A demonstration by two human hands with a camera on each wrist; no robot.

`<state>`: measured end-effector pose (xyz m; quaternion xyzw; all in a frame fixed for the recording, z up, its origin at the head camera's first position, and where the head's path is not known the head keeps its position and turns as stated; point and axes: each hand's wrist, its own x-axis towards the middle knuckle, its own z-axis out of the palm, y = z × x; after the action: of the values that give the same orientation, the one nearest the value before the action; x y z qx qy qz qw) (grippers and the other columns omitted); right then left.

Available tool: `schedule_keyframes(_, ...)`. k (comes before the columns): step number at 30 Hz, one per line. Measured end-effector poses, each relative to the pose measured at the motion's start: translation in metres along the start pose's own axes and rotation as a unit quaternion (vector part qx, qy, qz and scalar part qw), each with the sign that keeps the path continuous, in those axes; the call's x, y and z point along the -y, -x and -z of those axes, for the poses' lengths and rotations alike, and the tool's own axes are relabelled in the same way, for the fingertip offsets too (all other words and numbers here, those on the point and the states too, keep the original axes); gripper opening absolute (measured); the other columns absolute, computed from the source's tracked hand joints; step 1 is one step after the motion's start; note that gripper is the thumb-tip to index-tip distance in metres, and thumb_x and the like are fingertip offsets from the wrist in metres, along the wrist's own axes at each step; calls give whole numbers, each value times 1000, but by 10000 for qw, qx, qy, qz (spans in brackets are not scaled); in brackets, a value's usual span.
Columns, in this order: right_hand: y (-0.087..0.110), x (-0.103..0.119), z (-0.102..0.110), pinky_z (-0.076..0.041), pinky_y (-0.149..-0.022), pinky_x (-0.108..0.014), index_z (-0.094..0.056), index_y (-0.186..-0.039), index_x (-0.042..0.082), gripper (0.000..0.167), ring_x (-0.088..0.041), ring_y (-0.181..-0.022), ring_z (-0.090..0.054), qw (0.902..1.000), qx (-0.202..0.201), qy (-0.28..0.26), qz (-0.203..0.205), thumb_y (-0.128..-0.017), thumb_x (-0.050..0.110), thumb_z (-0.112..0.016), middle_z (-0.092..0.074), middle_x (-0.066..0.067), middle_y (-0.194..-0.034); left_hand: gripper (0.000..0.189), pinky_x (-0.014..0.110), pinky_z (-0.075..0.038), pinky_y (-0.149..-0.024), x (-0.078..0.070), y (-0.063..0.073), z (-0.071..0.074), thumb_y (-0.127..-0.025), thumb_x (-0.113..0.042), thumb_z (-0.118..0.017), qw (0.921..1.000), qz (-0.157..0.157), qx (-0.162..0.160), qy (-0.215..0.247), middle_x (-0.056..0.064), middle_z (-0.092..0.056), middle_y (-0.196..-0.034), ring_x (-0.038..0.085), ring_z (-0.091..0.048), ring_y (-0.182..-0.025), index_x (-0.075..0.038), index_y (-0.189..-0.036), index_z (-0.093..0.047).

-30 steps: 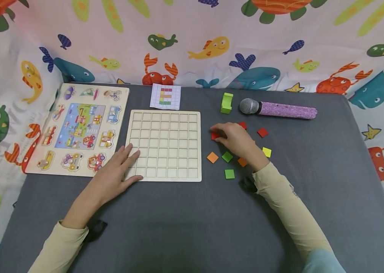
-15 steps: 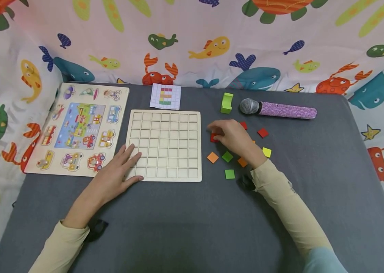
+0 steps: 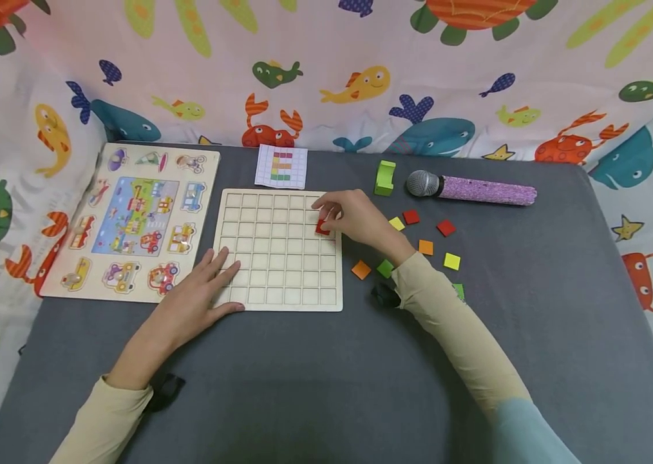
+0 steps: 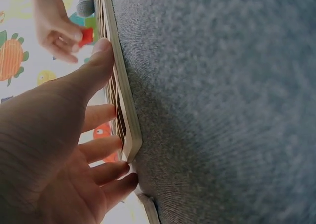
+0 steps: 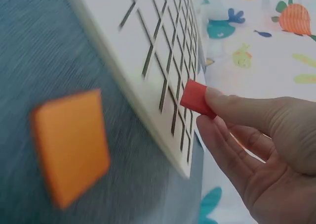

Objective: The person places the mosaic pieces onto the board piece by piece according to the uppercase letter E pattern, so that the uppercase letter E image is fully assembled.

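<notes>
Between thumb and fingertips, my right hand (image 3: 355, 218) pinches a red square tile (image 5: 196, 98) above the right side of a pale wooden grid board (image 3: 277, 258). In the right wrist view the tile appears raised off the board. My left hand (image 3: 201, 283) rests with spread fingers on the board's lower left edge; the left wrist view shows its thumb (image 4: 101, 53) along that edge. Loose tiles lie right of the board: red tiles (image 3: 445, 227), orange tiles (image 3: 360, 269), yellow tiles (image 3: 451, 261) and green tiles (image 3: 385, 268), some partly covered by the right arm.
Behind the board lies a paper card (image 3: 281, 166) with a coloured square pattern. A wooden picture puzzle (image 3: 135, 277) is at the left. A green curved block (image 3: 384, 178) and a purple sparkly microphone (image 3: 485, 190) lie at the back right. A printed cloth hangs behind the table.
My right hand has taken a red tile from the loose tiles and moved left with it over the grid board. The left hand stays in place.
</notes>
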<state>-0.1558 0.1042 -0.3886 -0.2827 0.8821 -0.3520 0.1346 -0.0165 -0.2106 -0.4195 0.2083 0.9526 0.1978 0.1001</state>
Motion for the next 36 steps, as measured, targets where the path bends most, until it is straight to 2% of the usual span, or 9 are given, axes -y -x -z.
schedule_keyframes(5, -20, 6, -12, -52, -77, -32, -69, -116, -2, 28, -22, -86, -64, 9990, 32, -384, 237, -88, -4, -66, -71, -10, -93, 78, 61, -39, -103, -1, 0, -1, -85, -41, -75, 10000, -30, -17, -8, 21, -26, -158, 43, -18, -146, -4, -147, -43)
schedule_keyframes(16, -67, 30, -35, -50, -75, -24, -69, -115, 0, 25, -16, -86, -64, 9973, -212, -632, 306, -90, -2, -66, -70, -7, -94, 77, 61, -39, -103, -1, -2, -1, -85, -40, -75, 9999, -39, -100, -29, 20, -27, -158, 44, -19, -145, -4, -147, -45)
schedule_keyframes(22, -86, 36, -47, -49, -75, -22, -69, -115, 1, 26, -15, -85, -62, 9977, -50, -667, 69, -89, 0, -69, -69, -5, -93, 77, 62, -38, -104, -1, -1, 0, -85, -41, -75, 10000, -5, -95, 20, 20, -27, -158, 44, -19, -145, -5, -146, -45)
schedule_keyframes(29, -94, 38, -55, -50, -77, -22, -69, -114, 0, 26, -15, -85, -63, 9983, 149, -552, -58, -89, 3, -72, -70, -6, -95, 77, 62, -38, -103, -1, 0, -1, -85, -41, -75, 9999, 15, -104, 60, 20, -27, -158, 43, -18, -146, -5, -147, -45)
schedule_keyframes(36, -92, 36, -63, -49, -80, -21, -70, -112, 2, 21, -14, -88, -61, 9995, 98, -278, -69, -91, 4, -69, -69, -5, -96, 77, 61, -39, -103, 1, 1, -1, -85, -40, -76, 9999, -11, -143, 18, 20, -28, -158, 43, -19, -145, -5, -146, -46)
